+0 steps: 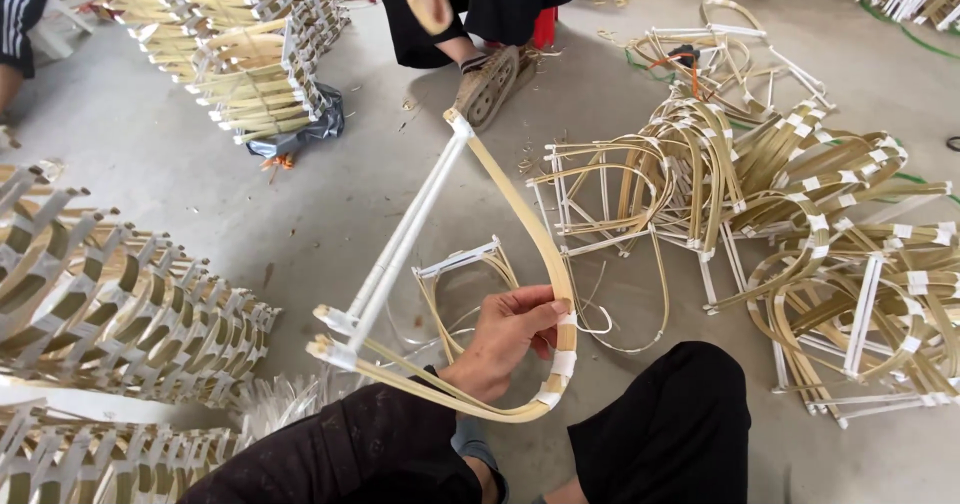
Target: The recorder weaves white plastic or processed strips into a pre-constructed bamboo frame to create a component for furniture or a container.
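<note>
1. Packages: one crumpled dark plastic bag (305,129), grey-black and glossy, lying on the concrete floor (180,164) at upper left, touching the foot of a stack of bamboo frames (250,74).
2. Labels: none visible.
3. Signs: none visible.
4. Screens: none visible.
</note>
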